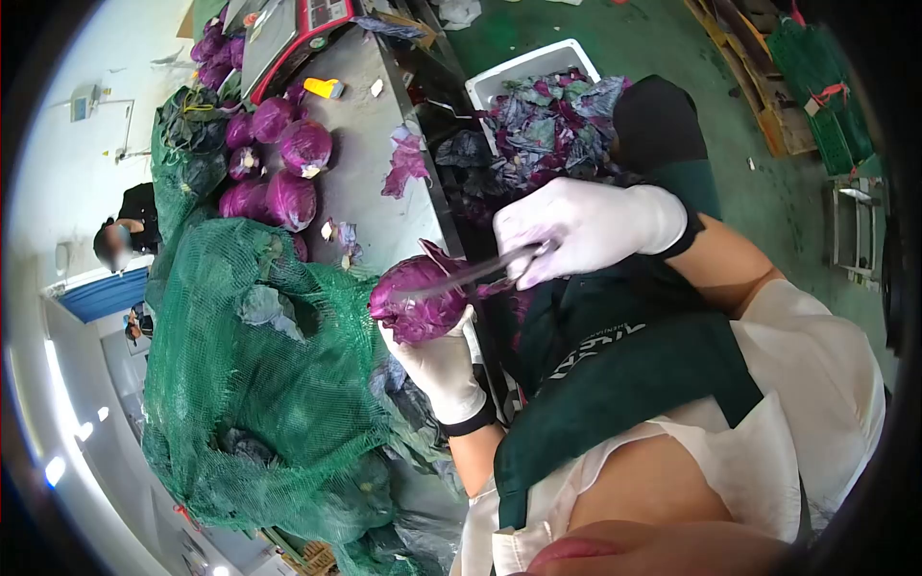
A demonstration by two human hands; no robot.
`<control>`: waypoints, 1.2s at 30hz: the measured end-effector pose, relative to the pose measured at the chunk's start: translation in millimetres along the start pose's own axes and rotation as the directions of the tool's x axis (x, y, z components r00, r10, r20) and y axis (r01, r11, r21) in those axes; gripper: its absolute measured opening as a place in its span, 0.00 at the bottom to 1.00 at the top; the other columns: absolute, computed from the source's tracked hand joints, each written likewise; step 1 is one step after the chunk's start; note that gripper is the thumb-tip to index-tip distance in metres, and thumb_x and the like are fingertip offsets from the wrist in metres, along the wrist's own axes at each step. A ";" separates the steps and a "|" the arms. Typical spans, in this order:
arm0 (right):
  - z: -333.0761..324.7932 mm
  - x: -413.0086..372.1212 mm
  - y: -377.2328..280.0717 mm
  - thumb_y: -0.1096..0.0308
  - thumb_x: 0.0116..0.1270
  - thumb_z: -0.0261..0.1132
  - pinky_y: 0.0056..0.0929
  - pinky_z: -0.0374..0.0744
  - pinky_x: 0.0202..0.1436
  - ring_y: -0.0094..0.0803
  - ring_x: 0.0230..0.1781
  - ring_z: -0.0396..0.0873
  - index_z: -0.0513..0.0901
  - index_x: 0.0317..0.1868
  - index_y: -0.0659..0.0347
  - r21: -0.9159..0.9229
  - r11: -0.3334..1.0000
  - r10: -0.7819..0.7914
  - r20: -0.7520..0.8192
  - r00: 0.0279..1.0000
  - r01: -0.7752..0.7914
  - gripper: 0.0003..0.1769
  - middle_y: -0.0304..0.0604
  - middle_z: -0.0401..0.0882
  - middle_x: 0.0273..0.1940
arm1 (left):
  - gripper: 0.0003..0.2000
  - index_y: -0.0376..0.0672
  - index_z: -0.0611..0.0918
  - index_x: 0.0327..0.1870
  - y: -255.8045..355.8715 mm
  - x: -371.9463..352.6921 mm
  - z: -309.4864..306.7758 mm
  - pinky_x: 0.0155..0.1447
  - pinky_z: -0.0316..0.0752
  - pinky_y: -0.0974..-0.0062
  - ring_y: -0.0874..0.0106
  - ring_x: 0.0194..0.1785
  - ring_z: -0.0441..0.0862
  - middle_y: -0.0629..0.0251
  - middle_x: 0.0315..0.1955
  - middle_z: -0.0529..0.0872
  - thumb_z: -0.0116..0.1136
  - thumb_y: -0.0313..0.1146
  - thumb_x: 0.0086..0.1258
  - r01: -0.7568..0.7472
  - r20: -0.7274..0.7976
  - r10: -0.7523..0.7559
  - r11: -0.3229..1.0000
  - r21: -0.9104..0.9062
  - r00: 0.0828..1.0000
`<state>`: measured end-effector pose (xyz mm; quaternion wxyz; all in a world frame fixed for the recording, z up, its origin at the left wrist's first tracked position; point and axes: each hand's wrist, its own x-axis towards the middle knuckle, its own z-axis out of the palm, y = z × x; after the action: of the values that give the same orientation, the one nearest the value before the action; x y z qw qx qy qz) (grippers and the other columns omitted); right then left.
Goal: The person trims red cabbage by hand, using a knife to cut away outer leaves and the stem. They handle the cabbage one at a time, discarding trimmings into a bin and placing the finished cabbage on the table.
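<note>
A red cabbage (418, 298) rests in my left hand (437, 370), which wears a white glove and is wrapped round its underside. My right hand (576, 230), also gloved in white, grips a knife (471, 276) whose dark blade reaches across the cabbage. A purple leaf stands up from the cabbage's edge near the blade. Beside my left hand lies a green mesh sack (259, 374) with dark leaves inside. Whole red cabbages (305, 148) sit on the metal table (370, 163), near loose purple leaf pieces (406, 163).
Trimmed leaves fill a white crate (485, 88) beside the table. A red-edged scale (288, 43) and a yellow tool (324, 88) are on the table. Another person (139, 226) is at the far left. Wooden pallets (759, 77) and a green crate (816, 106) stand on the floor.
</note>
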<state>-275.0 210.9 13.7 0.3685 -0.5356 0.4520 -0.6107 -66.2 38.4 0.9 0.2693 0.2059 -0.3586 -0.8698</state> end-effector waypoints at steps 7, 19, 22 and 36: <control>7.2 15.7 -16.3 0.67 0.58 0.74 0.32 0.83 0.40 0.40 0.38 0.84 0.78 0.52 0.62 -0.428 0.901 -0.118 -0.073 0.990 0.076 0.23 0.44 0.78 0.46 | 0.28 0.43 0.67 0.70 -10.0 -2.1 4.9 0.62 0.81 0.54 0.58 0.64 0.76 0.54 0.66 0.73 0.61 0.41 0.73 -0.214 -0.013 0.249 0.854 0.475 0.968; 0.4 8.9 5.5 0.70 0.56 0.72 0.34 0.82 0.41 0.38 0.38 0.85 0.80 0.45 0.59 -0.348 0.926 0.025 -0.328 0.944 -0.145 0.16 0.40 0.83 0.38 | 0.34 0.41 0.66 0.71 -6.5 -4.4 10.5 0.67 0.73 0.55 0.59 0.66 0.74 0.55 0.64 0.74 0.66 0.46 0.69 -0.237 -0.056 0.285 0.879 0.414 0.957; 17.8 22.0 -3.7 0.66 0.56 0.73 0.38 0.81 0.42 0.45 0.38 0.84 0.79 0.49 0.60 -0.464 0.886 -0.157 -0.242 0.958 0.028 0.21 0.45 0.81 0.40 | 0.38 0.42 0.64 0.71 -12.2 -2.2 16.3 0.71 0.68 0.60 0.62 0.66 0.73 0.58 0.63 0.74 0.71 0.45 0.65 -0.246 0.014 0.272 0.848 0.470 0.962; 17.7 13.1 -0.7 0.73 0.61 0.70 0.29 0.78 0.39 0.30 0.32 0.81 0.80 0.41 0.64 -0.135 0.990 -0.059 -0.087 0.994 0.047 0.10 0.43 0.81 0.33 | 0.36 0.45 0.64 0.72 -4.9 -1.6 14.2 0.65 0.78 0.50 0.57 0.69 0.71 0.56 0.67 0.69 0.66 0.49 0.68 -0.077 -0.100 0.098 0.978 0.194 0.990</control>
<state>-259.5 196.1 19.0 0.2949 -0.5425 0.4934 -0.6125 -74.4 49.7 7.0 0.3058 0.2619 -0.4331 -0.8064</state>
